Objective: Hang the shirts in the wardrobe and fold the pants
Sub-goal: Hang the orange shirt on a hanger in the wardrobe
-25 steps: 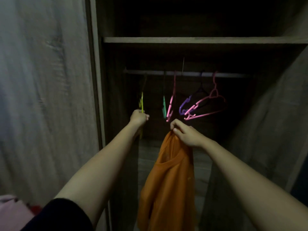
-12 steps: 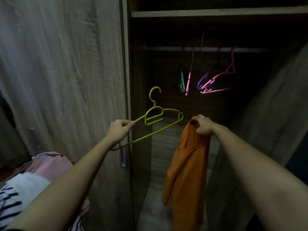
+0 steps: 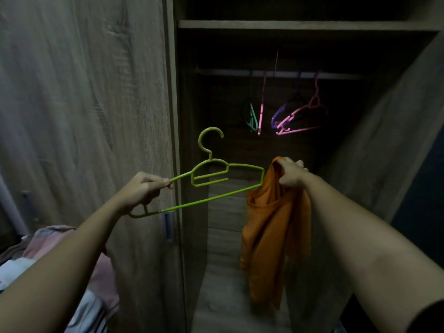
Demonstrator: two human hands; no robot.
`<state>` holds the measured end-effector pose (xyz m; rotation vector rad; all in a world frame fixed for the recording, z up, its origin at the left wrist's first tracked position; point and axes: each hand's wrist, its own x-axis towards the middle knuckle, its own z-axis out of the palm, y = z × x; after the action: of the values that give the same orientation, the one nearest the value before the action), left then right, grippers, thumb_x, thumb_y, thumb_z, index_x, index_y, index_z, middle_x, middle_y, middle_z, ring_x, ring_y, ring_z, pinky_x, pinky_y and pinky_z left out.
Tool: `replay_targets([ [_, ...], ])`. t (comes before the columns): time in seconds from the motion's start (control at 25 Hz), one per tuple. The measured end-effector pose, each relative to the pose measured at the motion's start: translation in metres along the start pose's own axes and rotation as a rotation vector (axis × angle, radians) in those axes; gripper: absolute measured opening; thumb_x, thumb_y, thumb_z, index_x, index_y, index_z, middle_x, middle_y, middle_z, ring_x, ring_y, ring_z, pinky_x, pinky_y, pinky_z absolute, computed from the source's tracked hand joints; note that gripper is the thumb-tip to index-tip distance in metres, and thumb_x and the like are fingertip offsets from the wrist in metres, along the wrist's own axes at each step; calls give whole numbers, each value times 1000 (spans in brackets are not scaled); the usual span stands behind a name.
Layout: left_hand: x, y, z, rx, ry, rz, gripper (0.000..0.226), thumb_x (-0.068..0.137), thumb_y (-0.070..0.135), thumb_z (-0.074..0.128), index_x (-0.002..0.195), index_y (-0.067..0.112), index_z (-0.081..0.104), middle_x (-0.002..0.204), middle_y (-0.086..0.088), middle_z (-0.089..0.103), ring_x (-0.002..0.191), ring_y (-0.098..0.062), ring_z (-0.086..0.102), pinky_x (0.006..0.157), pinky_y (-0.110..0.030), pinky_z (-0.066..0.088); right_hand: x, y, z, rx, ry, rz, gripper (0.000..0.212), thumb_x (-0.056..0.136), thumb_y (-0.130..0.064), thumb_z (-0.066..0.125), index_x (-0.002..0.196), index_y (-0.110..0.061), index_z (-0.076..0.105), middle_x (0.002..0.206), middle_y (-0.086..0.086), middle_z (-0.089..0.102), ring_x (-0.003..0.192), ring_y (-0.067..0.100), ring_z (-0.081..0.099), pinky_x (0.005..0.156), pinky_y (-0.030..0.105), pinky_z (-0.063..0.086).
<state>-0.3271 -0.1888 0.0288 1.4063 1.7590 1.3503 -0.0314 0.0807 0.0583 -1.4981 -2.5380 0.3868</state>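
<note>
Desk: At the open wardrobe (image 3: 384,145), what's the pic show?

Photog: Person w/ both arms out. Left hand (image 3: 141,191) pinches one end of a green hanger (image 3: 216,174), thumb & fingers clenched on the sloped arm, hook up. Right hand (image 3: 292,175) is fisted around the bunched neck of an orange shirt (image 3: 274,227), which dangles in front of the dark opening, clear of the floor. Hanger's far tip just touches or overlaps the cloth near that fist; can't tell which.

Desk: Rail?

Photog: Rail (image 3: 283,74) sits higher up, deep inside, w/ a few bare hangers (image 3: 298,116), pink, purple, teal, near its middle. Pile of clothes (image 3: 48,260) low left, outside the door.

Desk: Stage of job?

Photog: Prob. about to thread hanger into the shirt. Nothing hung yet that I can see.

Desk: Risks?

Photog: Collar's scrunched shut in the fist, so the tip could snag outside the neck hole & poke fabric instead. End-only pinch means the hanger may twist or drop once cloth weight loads the other arm. One shoulder could slide off. Dim light hurts aim, and the hook could tangle w/ the bare hangers at the rail.
</note>
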Motion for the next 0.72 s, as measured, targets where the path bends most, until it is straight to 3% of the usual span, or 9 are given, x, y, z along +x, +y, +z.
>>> replay_targets([
  [0.08,4,6,-2,-16,22,-4,34,84,38,60,89,6,71,49,6,43,45,-8,33,40,-16,27,2,7,-6,11,57,54,73,79,-10,54,143,-32,26,149,3,22,129,36,29,104,45,32],
  [0.2,9,15,-6,-54,31,9,46,71,53,68,83,8,73,47,6,43,43,-5,34,39,-16,27,2,14,-13,33,38,94,75,77,-12,55,142,-35,25,148,5,21,127,37,30,103,45,33],
  [0.32,18,19,4,-17,-20,-3,27,90,28,55,87,5,69,50,5,43,44,-7,34,41,-17,27,2,7,-12,6,-36,42,81,67,-21,56,139,-42,26,148,5,22,126,38,30,100,47,33],
  [0.44,29,11,35,-28,-69,10,24,91,26,54,85,8,70,53,2,43,44,-8,36,40,-18,26,4,-15,-9,-42,-96,-99,80,68,-19,52,139,-45,25,151,4,21,129,37,27,102,49,29],
  [0.6,42,-2,85,-4,-77,87,26,93,29,55,82,14,72,57,-4,48,49,-12,44,46,-21,32,-9,-57,-12,-94,-164,-342,64,83,-11,49,140,-32,32,150,2,27,135,33,24,108,49,21],
  [0.68,42,-2,97,-57,-30,133,27,95,25,51,80,13,70,55,1,46,47,-6,43,45,-19,31,-15,-57,-20,-112,-70,-445,50,90,-22,49,138,-25,37,142,5,41,133,27,34,107,44,21],
  [0.72,43,-1,100,-98,5,149,28,96,23,49,79,13,69,56,1,45,47,-4,42,44,-17,30,-20,-54,-23,-167,64,-536,44,94,-31,45,136,-23,39,136,4,49,128,23,42,103,42,24],
])
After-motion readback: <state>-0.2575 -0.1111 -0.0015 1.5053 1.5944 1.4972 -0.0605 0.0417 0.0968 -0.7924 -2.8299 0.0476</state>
